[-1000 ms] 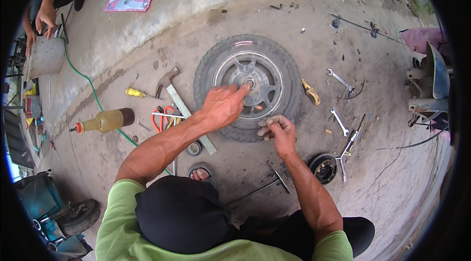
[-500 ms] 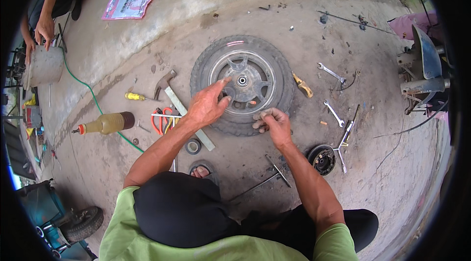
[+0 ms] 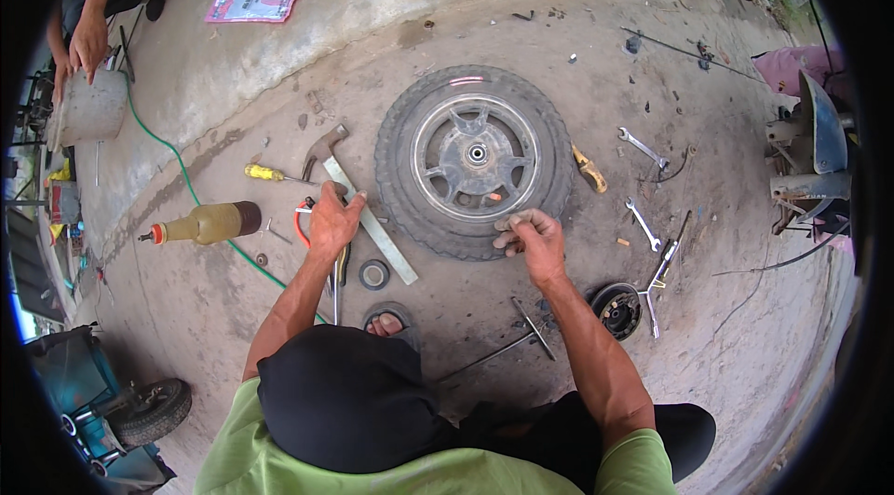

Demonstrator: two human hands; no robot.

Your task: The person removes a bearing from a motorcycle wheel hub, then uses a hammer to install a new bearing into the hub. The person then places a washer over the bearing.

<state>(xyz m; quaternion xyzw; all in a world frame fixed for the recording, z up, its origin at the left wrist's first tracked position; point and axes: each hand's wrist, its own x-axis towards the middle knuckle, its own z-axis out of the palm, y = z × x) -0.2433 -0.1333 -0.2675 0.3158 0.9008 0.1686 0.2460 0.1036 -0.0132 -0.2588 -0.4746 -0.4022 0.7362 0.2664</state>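
A wheel with a black tyre (image 3: 400, 206) and a grey spoked rim lies flat on the ground before me. Over its near right edge is my right hand (image 3: 535, 242), thumb and fingers pinched together; whatever they hold, if anything, is too small to make out. My left hand (image 3: 333, 220) is left of the tyre, thumb apart from its fingers, just beside the handle of a hammer (image 3: 377, 232). Partly hidden under that hand are red-handled pliers (image 3: 302, 227). Close by its fingertips lies a screwdriver with a yellow handle (image 3: 264, 173).
Left are a bottle of dark liquid (image 3: 207, 223) and a green hose (image 3: 177, 157). A tape roll (image 3: 374, 265) and T-handle wrench (image 3: 534, 327) lie nearer. Spanners (image 3: 643, 146), a yellow-handled tool (image 3: 589, 169) and a round black part (image 3: 616, 299) lie right. Another person's hands (image 3: 88, 48) rest on a bucket-like container.
My left hand has left the wheel's hub and moved left to the hammer and pliers. The right hand stays pinched at the tyre's near edge. The view has shifted slightly.
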